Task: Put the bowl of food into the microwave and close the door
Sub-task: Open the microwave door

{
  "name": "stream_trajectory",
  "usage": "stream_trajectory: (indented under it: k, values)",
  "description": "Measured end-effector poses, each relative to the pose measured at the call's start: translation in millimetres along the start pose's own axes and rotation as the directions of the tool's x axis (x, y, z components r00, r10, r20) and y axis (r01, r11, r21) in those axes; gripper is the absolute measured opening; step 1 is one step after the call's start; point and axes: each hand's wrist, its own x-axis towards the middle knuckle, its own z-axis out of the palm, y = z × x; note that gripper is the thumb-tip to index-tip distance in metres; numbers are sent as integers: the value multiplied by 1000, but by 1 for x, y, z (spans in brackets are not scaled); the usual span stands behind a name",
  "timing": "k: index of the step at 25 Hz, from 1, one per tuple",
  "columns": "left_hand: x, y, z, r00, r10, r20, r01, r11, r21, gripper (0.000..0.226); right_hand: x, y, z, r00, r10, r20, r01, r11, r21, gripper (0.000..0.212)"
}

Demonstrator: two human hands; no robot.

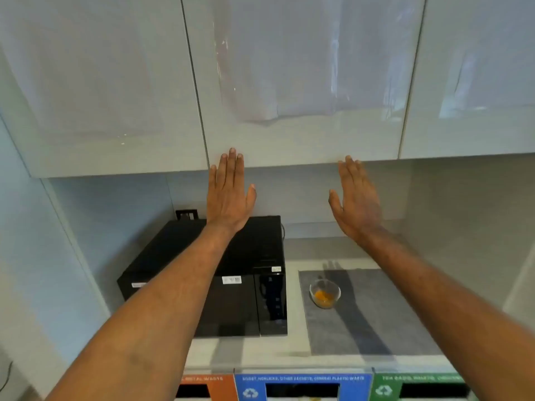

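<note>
A small clear glass bowl (324, 293) with orange-yellow food stands on a grey mat (376, 319) on the counter. To its left sits a black microwave (246, 299) with its door closed. My left hand (230, 192) is raised flat above the microwave, fingers straight and empty. My right hand (357, 201) is raised flat as well, empty, high above and behind the bowl. Both forearms stretch out over the counter.
Glossy white wall cabinets (289, 82) hang above the counter, their lower edge at fingertip height. Below the counter front are labelled waste bin slots in orange (214, 386), blue (302, 386) and green (417, 386). A black wall socket (186, 214) sits behind the microwave.
</note>
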Motion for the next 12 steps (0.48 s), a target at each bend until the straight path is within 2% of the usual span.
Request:
stream_trajectory:
  k: [5, 12]
  values:
    - [-69, -13, 42, 983, -32, 183, 24, 999, 46, 77, -81, 0, 49, 966, 150, 212, -146, 989, -32, 67]
    - [-148, -33, 81, 950, -43, 309, 35, 999, 31, 74, -183, -8, 102, 862, 292, 415, -311, 950, -21, 69]
